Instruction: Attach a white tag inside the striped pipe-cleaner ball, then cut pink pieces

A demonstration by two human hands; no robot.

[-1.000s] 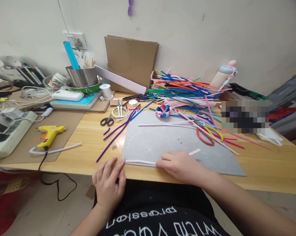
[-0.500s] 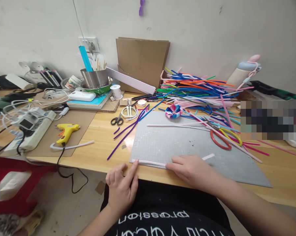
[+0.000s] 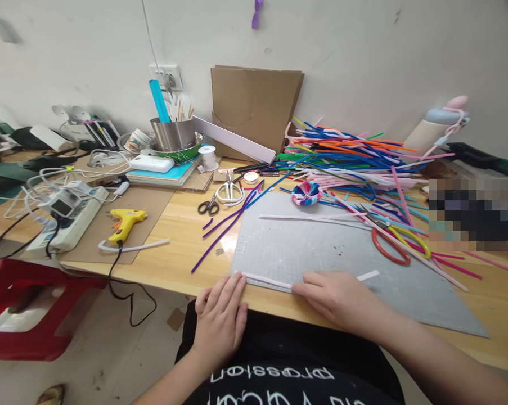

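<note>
A pale pink pipe cleaner point(image 3: 269, 279) lies along the front edge of the grey cutting mat point(image 3: 296, 247). My left hand point(image 3: 222, 312) rests at its left end, fingers stretched out side by side, fingertips touching it. Farther right, my right hand point(image 3: 336, 295) has its thumb and fingers closed on the strip near the middle. Part of the strip is hidden beneath that hand, and its other end sticks out to the right. Another pale pipe cleaner point(image 3: 308, 217) crosses the mat's upper part.
Red-and-yellow-handled scissors point(image 3: 391, 244) lie on the mat's right. Behind are a coiled multicoloured disc point(image 3: 306, 193) and a heap of pipe cleaners point(image 3: 346, 152). To the left are purple pipe cleaners point(image 3: 215, 244), black-handled scissors point(image 3: 208, 207), a yellow glue gun point(image 3: 127, 221) and a power strip point(image 3: 74, 225).
My left hand's fingers, earlier curled with only the index pointing, now lie extended together at the strip's end. The view has shifted slightly left; my right hand keeps its place on the strip.
</note>
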